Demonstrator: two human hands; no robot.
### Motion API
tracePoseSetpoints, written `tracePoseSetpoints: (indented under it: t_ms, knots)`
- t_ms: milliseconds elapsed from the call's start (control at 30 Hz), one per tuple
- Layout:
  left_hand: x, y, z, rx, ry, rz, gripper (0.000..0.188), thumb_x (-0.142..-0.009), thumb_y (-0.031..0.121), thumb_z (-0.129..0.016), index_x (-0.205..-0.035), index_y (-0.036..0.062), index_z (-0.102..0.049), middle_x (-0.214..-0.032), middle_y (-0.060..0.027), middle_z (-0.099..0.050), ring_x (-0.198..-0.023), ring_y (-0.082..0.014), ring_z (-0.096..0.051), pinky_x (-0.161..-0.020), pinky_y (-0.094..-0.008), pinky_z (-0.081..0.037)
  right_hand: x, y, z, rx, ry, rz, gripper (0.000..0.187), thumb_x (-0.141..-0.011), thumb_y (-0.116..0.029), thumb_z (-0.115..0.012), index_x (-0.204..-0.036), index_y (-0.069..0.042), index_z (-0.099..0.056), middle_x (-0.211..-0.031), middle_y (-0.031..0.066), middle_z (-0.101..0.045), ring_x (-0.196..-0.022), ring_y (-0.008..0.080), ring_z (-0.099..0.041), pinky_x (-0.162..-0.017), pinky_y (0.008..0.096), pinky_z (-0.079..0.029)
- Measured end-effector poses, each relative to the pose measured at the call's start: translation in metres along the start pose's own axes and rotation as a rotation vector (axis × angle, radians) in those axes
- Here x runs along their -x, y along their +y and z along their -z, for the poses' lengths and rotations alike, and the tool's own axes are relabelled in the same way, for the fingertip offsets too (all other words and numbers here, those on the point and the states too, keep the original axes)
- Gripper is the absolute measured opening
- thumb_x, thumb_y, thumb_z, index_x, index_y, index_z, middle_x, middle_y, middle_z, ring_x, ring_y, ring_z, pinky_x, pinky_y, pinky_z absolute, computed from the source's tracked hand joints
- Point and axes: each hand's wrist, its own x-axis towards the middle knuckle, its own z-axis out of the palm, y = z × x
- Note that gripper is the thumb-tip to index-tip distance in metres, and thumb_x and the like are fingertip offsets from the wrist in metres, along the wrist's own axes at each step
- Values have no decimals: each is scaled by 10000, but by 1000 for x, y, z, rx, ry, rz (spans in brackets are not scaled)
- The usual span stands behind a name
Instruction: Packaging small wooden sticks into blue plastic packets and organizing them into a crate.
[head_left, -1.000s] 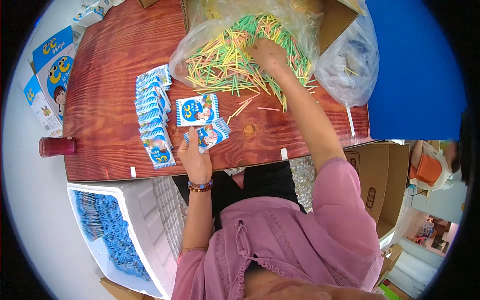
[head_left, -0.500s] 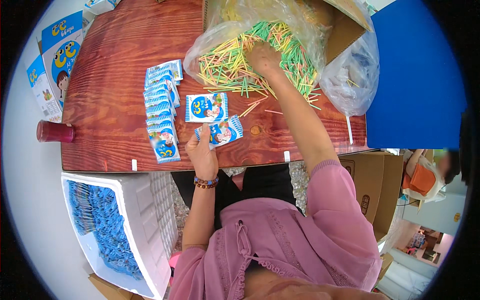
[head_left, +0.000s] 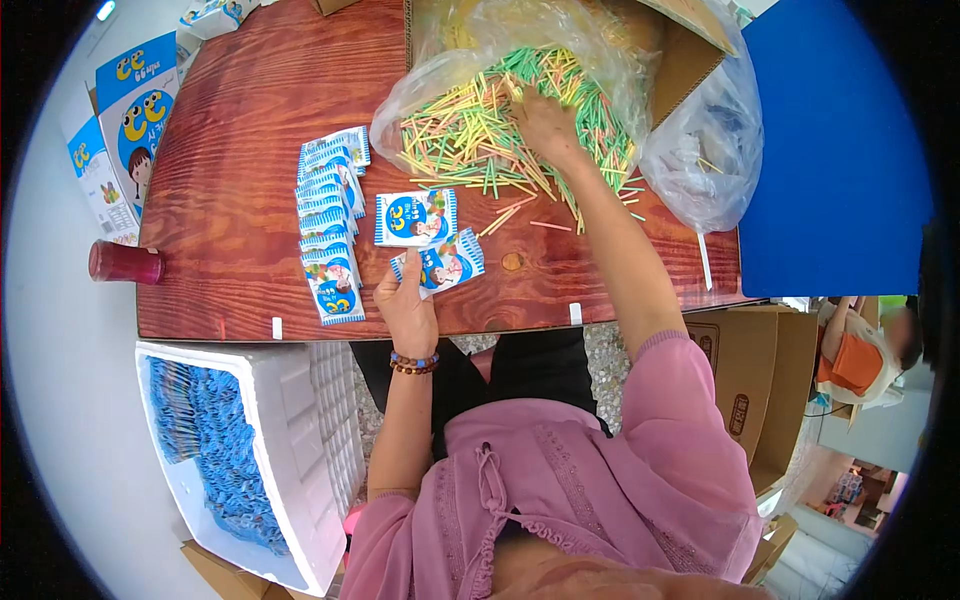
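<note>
My left hand (head_left: 405, 300) is near the table's front edge, thumb and fingers closed on the end of a small blue-and-white packet (head_left: 450, 262). A second flat packet (head_left: 415, 218) lies just beyond it, by my fingertips. My right hand (head_left: 547, 127) reaches onto a heap of thin pink, yellow and green sticks (head_left: 470, 125) spilling from a clear plastic bag (head_left: 395, 105). Its fingers are bent in among the sticks, with pale yellow ones at the tips. To the left, an overlapping row of similar packets (head_left: 328, 225) lies on the table.
The wooden table (head_left: 240, 120) holds a red-lidded jar (head_left: 125, 262) at left and a cardboard box (head_left: 690, 70) behind the bag. Blue-and-white cartons (head_left: 140, 110) stand at far left. Below is a white foam box (head_left: 255, 400) of blue packets. Another person (head_left: 850, 350) sits at right.
My right hand has shifted slightly right and nearer within the heap, and pale sticks now show at its fingertips. My left hand keeps its hold on the packet.
</note>
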Motion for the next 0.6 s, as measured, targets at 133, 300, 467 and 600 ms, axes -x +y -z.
tracePoseSetpoints:
  t_ms: [133,300,467,600]
  knots:
    - [0,1,-1,8,8,9,184,-961,121,-579,-1010,-38,-658,-956,-44,-682,-810,-71,-630,-722,-242,-510,13,-5,16,135,124,298,266,-897,-201,-525,-1094,-25,-563,-1078,159,-646,-1081,337,-571,-919,543,-388]
    - [-1,1,2,21,-5,26,185,-961,119,-577,-1022,-38,-653,-978,-56,-681,-826,-83,-636,-732,-246,-512,14,-23,17,219,2,721,235,-759,-21,-604,-986,-45,-549,-979,140,-648,-1016,338,-585,-938,481,-420]
    - [-2,1,2,60,5,45,193,-958,120,-581,-1034,-44,-648,-990,-66,-681,-835,-103,-646,-737,-262,-520,12,-28,5,341,-78,764,164,-811,-91,-579,-969,-57,-555,-925,128,-644,-980,312,-603,-918,470,-424]
    - [-1,3,2,51,6,53,196,-955,121,-586,-1033,-48,-646,-995,-70,-681,-841,-112,-649,-744,-270,-525,9,-28,-3,365,27,831,184,-829,-139,-574,-996,-62,-574,-923,127,-642,-998,303,-595,-943,427,-394]
